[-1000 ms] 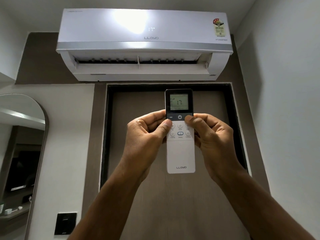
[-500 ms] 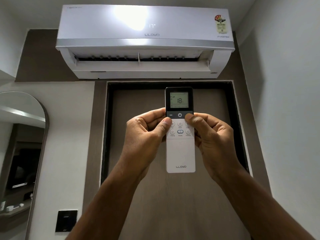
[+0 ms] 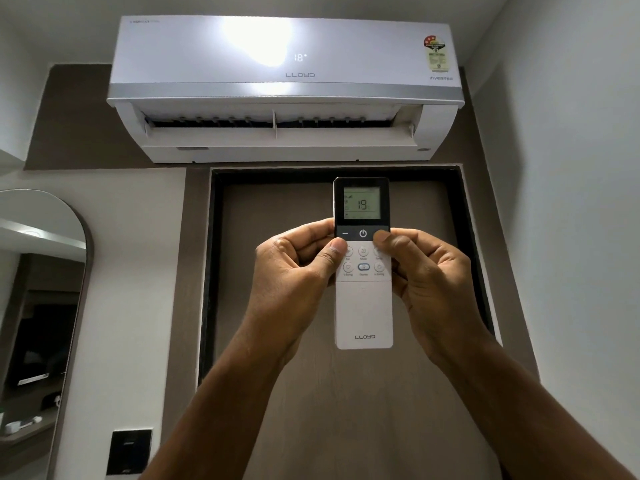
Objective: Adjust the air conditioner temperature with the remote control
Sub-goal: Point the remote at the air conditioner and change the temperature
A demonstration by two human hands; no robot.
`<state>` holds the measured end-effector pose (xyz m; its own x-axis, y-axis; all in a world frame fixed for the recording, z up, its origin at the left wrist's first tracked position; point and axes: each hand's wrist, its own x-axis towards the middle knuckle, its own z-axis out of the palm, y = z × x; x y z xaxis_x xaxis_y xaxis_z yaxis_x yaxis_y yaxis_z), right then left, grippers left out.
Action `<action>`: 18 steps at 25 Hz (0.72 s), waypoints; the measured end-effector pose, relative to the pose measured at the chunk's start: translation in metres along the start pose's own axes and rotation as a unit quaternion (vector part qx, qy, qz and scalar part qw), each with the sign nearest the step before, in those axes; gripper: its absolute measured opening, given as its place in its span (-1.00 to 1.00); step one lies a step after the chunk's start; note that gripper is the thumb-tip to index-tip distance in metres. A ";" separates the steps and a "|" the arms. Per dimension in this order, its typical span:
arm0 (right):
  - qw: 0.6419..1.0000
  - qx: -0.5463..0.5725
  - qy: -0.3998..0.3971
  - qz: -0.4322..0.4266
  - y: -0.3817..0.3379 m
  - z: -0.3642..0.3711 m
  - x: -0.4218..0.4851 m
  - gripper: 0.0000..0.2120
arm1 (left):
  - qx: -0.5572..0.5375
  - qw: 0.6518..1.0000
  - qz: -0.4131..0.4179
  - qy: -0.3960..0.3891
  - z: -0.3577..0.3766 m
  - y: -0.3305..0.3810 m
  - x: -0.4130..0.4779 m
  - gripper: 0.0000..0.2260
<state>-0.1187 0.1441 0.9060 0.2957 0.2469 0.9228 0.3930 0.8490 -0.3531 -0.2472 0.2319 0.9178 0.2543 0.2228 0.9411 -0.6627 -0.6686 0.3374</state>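
A white remote control (image 3: 363,306) with a dark top and a lit screen reading 19 is held upright in front of me. My left hand (image 3: 294,275) grips its left side, thumb resting on the buttons under the minus key. My right hand (image 3: 433,285) grips its right side, thumb pressed on the dark strip right of the power key. Above, the white wall air conditioner (image 3: 284,88) has its flap open and its front display shows 18.
A dark-framed brown door panel (image 3: 346,393) fills the wall behind the remote. An arched mirror (image 3: 38,306) hangs at the left, with a black switch plate (image 3: 130,450) below it. A white side wall (image 3: 571,237) stands close on the right.
The remote's screen went from 17 to 18 to 19, and the air conditioner's display from 17 to 18. Both hands kept their grip; the view shifted slightly.
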 end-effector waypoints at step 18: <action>0.999 -0.019 -0.007 0.047 -0.002 -0.009 -0.018 -0.80 | -0.047 0.998 -0.038 -0.033 -0.002 -0.009 -0.012 -0.82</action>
<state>-0.1166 0.1340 0.8889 0.3209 0.3306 0.8875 0.3967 0.8040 -0.4430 -0.2459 0.2364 0.9036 0.3505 0.2203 0.9103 -0.7026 -0.5809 0.4111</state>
